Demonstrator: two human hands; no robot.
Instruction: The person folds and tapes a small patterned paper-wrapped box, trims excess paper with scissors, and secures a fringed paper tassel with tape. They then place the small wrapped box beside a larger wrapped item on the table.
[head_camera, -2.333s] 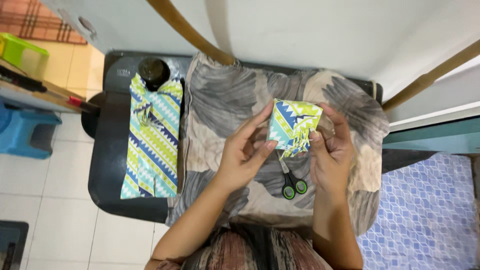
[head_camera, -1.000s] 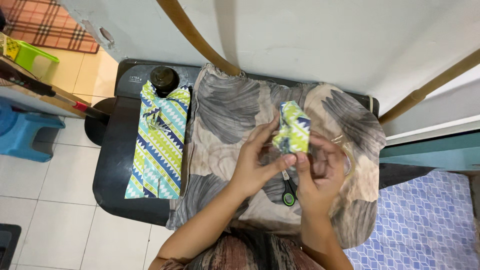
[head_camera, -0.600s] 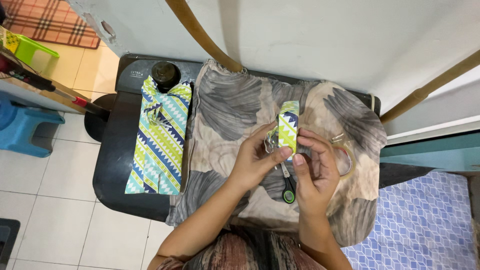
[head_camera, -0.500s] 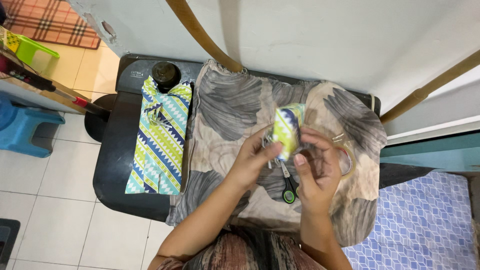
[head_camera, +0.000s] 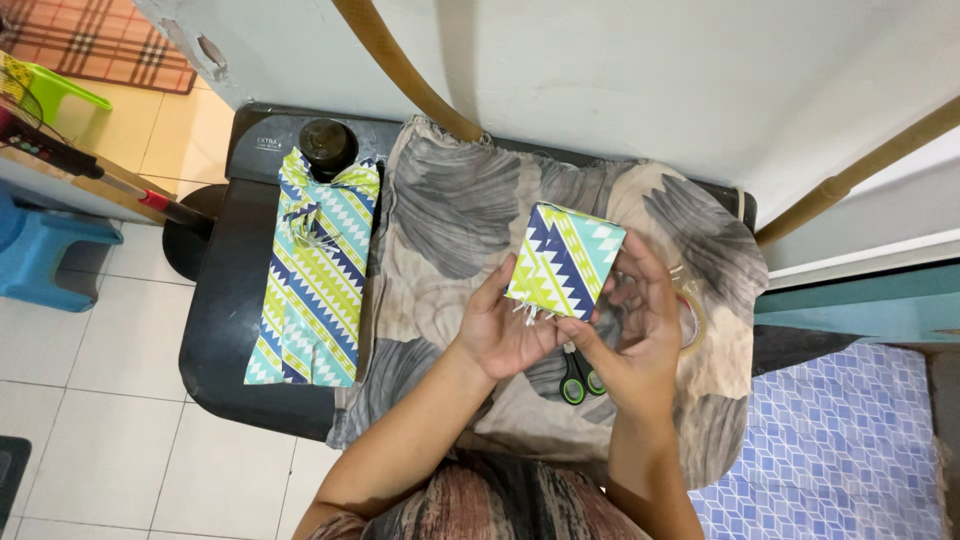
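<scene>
Both of my hands hold a small box wrapped in zigzag paper of green, blue and white (head_camera: 566, 259), its flat face turned up toward me. My left hand (head_camera: 497, 328) cups it from below and from the left. My right hand (head_camera: 632, 335) grips its right side and lower edge. Thin curled ribbon strands hang under the box. Beneath my hands lie scissors with black and green handles (head_camera: 574, 378) on a grey and beige patterned cloth (head_camera: 440, 210).
A bottle wrapped in the same paper (head_camera: 313, 270), its dark cap at the far end, lies on a black surface (head_camera: 215, 330) to the left. A roll of clear tape (head_camera: 690, 322) rests by my right hand. A blue stool (head_camera: 45, 255) stands on the tiled floor.
The wrapped box has been turned in my hands from edge-on to showing its broad flat face. Both hands kept hold of it and shifted around it.
</scene>
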